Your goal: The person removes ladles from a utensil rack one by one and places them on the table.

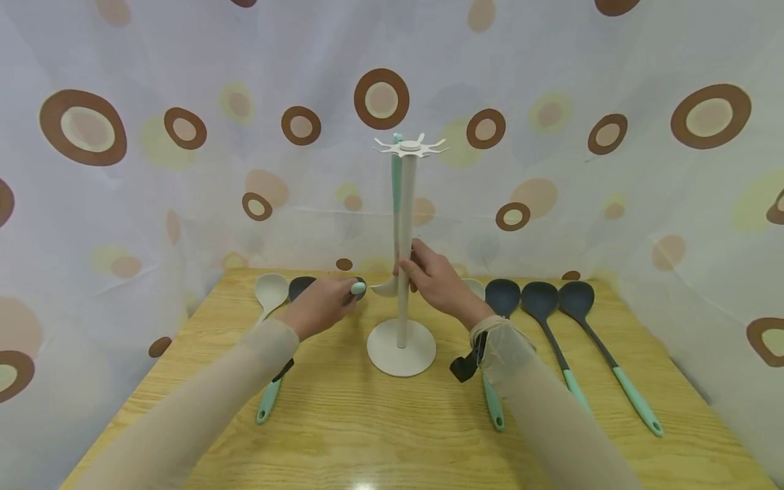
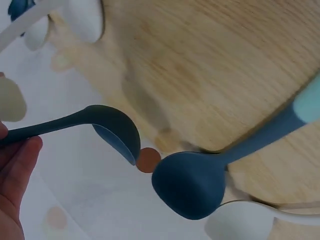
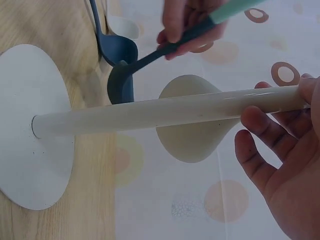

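Note:
My left hand (image 1: 321,305) grips a dark blue ladle (image 2: 115,120) with a mint handle end, held up to the left of a white utensil stand (image 1: 406,204). In the right wrist view, its bowl hangs down near the stand's pole. My right hand (image 1: 437,279) holds the pole about midway up, thumb in front and fingers round it. From the stand's hooked top hangs a white ladle (image 1: 386,289) with a mint handle, partly hidden behind the pole. The stand's round base (image 1: 401,364) rests on the wooden table.
On the table at left lie a white ladle (image 1: 271,291) and a dark one (image 1: 300,287), partly covered by my left arm. Several more ladles lie at right, including a dark ladle (image 1: 577,299) farthest out. A patterned cloth (image 1: 331,224) hangs behind the table.

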A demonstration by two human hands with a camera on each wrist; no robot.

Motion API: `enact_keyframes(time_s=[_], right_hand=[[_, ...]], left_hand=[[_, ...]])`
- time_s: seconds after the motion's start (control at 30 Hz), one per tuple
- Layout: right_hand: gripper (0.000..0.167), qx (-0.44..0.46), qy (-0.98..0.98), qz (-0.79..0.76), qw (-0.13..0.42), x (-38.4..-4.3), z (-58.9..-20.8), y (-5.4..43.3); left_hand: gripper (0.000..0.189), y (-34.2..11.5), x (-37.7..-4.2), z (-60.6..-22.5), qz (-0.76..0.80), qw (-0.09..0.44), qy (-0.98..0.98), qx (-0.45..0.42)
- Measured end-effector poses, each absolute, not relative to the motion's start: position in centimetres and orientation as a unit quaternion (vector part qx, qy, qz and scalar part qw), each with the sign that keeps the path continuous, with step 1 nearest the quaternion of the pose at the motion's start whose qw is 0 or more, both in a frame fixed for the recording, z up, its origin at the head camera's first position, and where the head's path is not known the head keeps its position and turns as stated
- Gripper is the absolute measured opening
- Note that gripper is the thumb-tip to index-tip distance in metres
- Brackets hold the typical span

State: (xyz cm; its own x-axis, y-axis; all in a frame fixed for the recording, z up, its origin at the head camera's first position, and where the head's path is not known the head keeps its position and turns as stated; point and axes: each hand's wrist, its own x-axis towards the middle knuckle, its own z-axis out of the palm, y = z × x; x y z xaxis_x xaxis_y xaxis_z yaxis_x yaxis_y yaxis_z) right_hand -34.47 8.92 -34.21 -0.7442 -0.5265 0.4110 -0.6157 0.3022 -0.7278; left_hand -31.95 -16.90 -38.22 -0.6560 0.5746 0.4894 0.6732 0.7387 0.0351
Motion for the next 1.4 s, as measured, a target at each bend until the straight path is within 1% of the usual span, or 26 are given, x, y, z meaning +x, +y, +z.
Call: enact_keyframes(time_s=[0.17, 0.33, 0.4, 0.5, 0.6, 0.67, 0.73, 0.87, 1.17, 1.4], right_hand=[[0.026, 0.356, -0.801, 0.479, 0.046, -34.4, -34.4, 8.8], [0.023, 0.356, -0.801, 0.480, 0.050, -34.5, -34.5, 8.8], [0.022, 0.355, -0.801, 0.479, 0.050, -34.6, -34.5, 8.8], [0.025, 0.358, -0.799, 0.481, 0.047, -34.6, -34.5, 8.8], [0.024, 0.357, -0.800, 0.480, 0.047, -34.6, -34.6, 8.8], [0.024, 0.353, -0.801, 0.481, 0.048, -34.5, -34.6, 8.8], [0.021, 0.350, -0.803, 0.480, 0.049, -34.5, -34.6, 8.8], [0.021, 0.352, -0.802, 0.480, 0.052, -34.4, -34.6, 8.8], [0.021, 0.350, -0.801, 0.482, 0.054, -34.3, -34.5, 8.8], [0.029, 0.347, -0.807, 0.474, 0.060, -34.2, -34.5, 8.7]], left_hand=[[0.022, -17.8, -32.0, -40.1, -0.064, 0.210, -0.905, -0.365], [0.021, -18.3, -31.9, -41.2, -0.020, 0.231, -0.885, -0.405], [0.023, -18.4, -31.7, -41.6, -0.007, 0.237, -0.879, -0.414], [0.022, -18.5, -31.3, -42.1, 0.018, 0.217, -0.885, -0.413], [0.022, -18.5, -31.0, -42.5, 0.055, 0.185, -0.891, -0.410], [0.020, -18.4, -30.8, -42.7, 0.084, 0.174, -0.889, -0.414], [0.017, -18.3, -30.7, -42.8, 0.110, 0.176, -0.882, -0.423], [0.017, -18.4, -30.5, -43.2, 0.143, 0.178, -0.874, -0.429], [0.018, -18.8, -30.4, -43.8, 0.166, 0.185, -0.867, -0.432], [0.020, -19.0, -30.4, -44.1, 0.162, 0.159, -0.877, -0.423]])
